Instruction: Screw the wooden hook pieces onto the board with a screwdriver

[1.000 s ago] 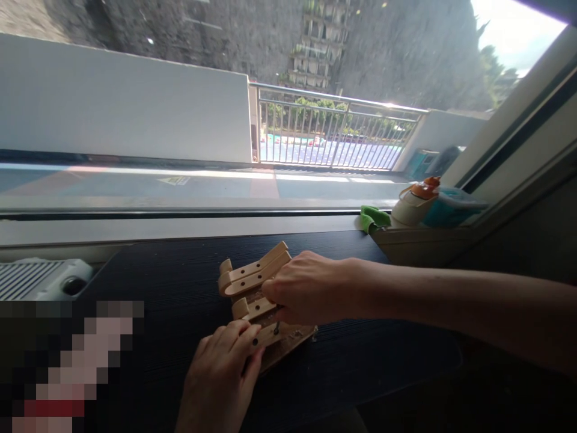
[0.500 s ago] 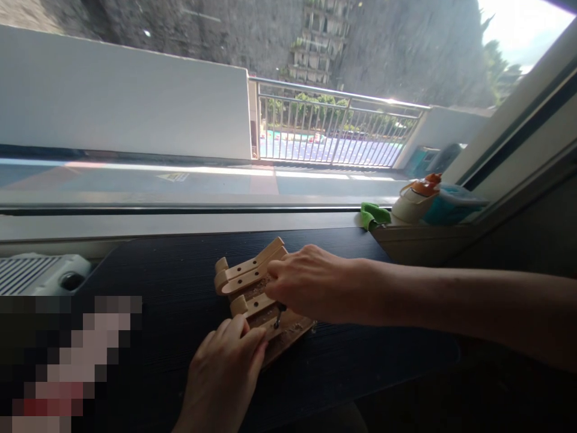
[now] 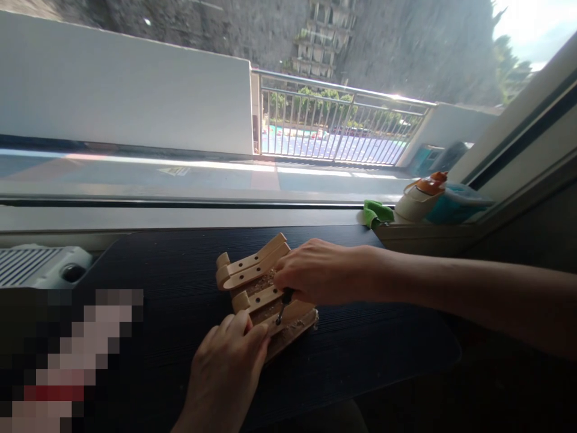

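Observation:
A light wooden piece with curved slats and dark screw holes [image 3: 250, 270] lies on the dark table. My right hand [image 3: 311, 272] is closed around the dark handle of a screwdriver [image 3: 283, 304], its thin shaft tilted down to a hole in a near slat. At the near left end, my left hand [image 3: 232, 355] grips the edge of the wooden piece, thumb on top. Its other fingertips are partly hidden. Wood shavings [image 3: 267, 280] lie in the gaps between the slats.
The dark table [image 3: 171, 264] stands against a window sill [image 3: 180, 218]. On the sill at the right are a green cloth [image 3: 377, 213], a cream bottle with an orange top [image 3: 417, 198] and a teal container [image 3: 457, 203]. A white slatted appliance [image 3: 42, 267] is at the left.
The view has shifted slightly. My right hand has turned and lifted a little, so more of the screwdriver shows. My left hand stays on the wooden piece.

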The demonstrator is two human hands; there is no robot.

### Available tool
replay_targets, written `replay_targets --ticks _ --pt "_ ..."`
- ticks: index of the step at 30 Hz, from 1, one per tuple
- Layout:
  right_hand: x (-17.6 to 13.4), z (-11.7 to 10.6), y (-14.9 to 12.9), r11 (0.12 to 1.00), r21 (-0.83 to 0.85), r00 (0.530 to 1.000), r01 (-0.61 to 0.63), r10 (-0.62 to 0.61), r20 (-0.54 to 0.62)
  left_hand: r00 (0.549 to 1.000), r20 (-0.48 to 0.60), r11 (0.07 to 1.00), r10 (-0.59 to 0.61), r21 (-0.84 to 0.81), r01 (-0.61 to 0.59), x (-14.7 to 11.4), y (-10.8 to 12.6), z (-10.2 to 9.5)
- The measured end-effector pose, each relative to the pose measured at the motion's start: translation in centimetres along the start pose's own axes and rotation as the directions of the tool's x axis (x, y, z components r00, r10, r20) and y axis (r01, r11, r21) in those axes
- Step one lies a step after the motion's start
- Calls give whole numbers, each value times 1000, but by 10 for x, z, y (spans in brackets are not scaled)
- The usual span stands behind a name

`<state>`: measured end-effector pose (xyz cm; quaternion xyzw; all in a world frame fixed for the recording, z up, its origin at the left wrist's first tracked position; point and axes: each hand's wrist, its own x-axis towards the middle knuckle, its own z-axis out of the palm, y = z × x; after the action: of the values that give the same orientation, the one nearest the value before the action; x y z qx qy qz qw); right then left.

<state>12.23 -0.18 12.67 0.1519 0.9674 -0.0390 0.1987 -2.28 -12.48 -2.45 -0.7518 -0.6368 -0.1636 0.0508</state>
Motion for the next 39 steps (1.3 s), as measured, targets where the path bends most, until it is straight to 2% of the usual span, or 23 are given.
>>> replay_targets --ticks 4,6,10,12,15,18,24,26,30,31,36,39 --pt "2 1 10 997 51 997 -51 48 59 999 -30 999 31 34 -30 -1 -1 1" --pt "3 -1 10 998 47 998 -47 45 44 997 -46 998 57 40 -56 -2 -3 2" --pt "8 -4 8 994 42 995 97 -96 -19 994 -56 995 94 34 -92 -4 -4 2" --pt "11 -2 8 990 65 992 123 -120 -44 995 -51 996 91 31 -89 -4 -3 2" --pt "13 3 10 993 121 996 2 9 -85 995 -55 996 80 36 -78 -3 -3 3" --pt "9 1 12 989 113 993 -97 105 -59 994 -54 995 96 38 -94 -3 -3 2" --pt "4 -6 17 990 115 996 85 -81 -40 992 -38 993 120 25 -119 -1 -4 0" --pt "5 -3 17 989 128 996 74 -66 -67 992 -38 992 121 24 -120 -1 -5 0" --pt "5 1 16 993 104 992 -60 71 -104 994 -31 994 107 34 -106 -2 -5 0" --pt "4 0 16 993 106 994 -59 68 -90 994 -24 994 107 32 -107 -2 -5 0" --pt "5 -4 15 976 194 994 103 -95 -49 994 16 993 110 32 -110 -1 -6 -1" --pt "8 -1 14 980 199 998 31 -20 -56 993 12 993 114 33 -114 -1 -6 -1"
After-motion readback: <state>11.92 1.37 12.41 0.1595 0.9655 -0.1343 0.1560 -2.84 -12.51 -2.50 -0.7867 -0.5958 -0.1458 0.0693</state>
